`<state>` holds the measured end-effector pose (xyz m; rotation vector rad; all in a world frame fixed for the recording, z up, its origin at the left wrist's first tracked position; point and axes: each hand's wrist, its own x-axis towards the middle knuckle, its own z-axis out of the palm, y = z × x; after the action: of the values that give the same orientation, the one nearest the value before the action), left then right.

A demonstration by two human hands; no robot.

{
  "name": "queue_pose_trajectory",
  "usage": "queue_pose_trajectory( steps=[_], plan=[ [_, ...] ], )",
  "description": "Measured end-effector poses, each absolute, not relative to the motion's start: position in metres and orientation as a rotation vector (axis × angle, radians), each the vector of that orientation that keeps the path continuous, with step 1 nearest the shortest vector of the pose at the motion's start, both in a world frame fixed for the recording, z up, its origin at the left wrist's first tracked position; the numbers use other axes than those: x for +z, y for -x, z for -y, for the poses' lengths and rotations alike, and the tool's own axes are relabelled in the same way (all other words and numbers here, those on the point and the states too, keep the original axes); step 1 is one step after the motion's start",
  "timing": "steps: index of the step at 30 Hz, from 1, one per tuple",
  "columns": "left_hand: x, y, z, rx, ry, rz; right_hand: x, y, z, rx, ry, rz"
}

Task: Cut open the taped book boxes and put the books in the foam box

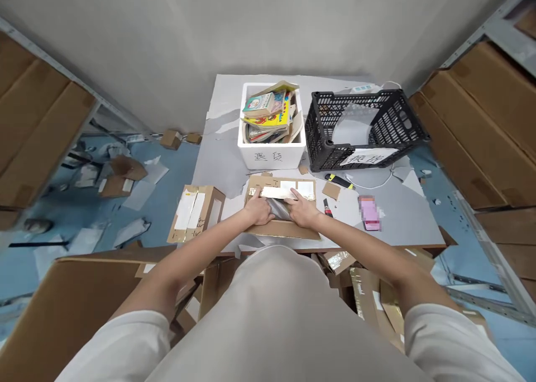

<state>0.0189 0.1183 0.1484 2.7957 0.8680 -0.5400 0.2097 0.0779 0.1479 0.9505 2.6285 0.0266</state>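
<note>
A flat cardboard box [288,229] with white labels and shiny tape lies at the near edge of the table in front of me. Its near side is opened, and grey wrapping [278,208] shows in the gap. My left hand [258,209] grips the box at the left of this gap, thumb up on the flap. At the right of the gap my right hand [302,209] holds the box the same way. A pale strip on the flap [277,192] runs between my thumbs. The fingertips are partly hidden by the box.
A white foam box [272,157] full of books stands behind, beside a black crate [335,157]. A taped carton [196,214] sits left. To the right lie a yellow-black cutter [339,181], a red-black cutter [327,208] and a pink phone-like object [369,213]. Opened cartons crowd below the table.
</note>
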Motion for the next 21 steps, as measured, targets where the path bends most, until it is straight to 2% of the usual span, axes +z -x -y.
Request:
queue_pose_trajectory(
  steps=[6,11,14,18,21],
  plan=[
    [0.178,-0.018,-0.11,-0.332,-3.039,-0.903,0.178,-0.218,-0.063,0.093,-1.244,-2.667],
    [0.201,0.002,-0.112,-0.3,-2.922,-1.413,0.195,-0.244,-0.048,0.104,-1.605,-2.463],
    [0.189,0.023,-0.12,-0.216,-2.782,-1.499,0.189,-0.265,-0.041,0.052,-1.737,-2.377],
    [0.151,0.041,-0.118,-0.259,-2.629,-1.532,0.179,-0.278,-0.039,-0.22,-1.813,-2.173],
    [0.125,0.046,-0.11,-0.167,-2.494,-1.586,0.182,-0.264,-0.045,-0.26,-1.856,-2.053]
  ],
)
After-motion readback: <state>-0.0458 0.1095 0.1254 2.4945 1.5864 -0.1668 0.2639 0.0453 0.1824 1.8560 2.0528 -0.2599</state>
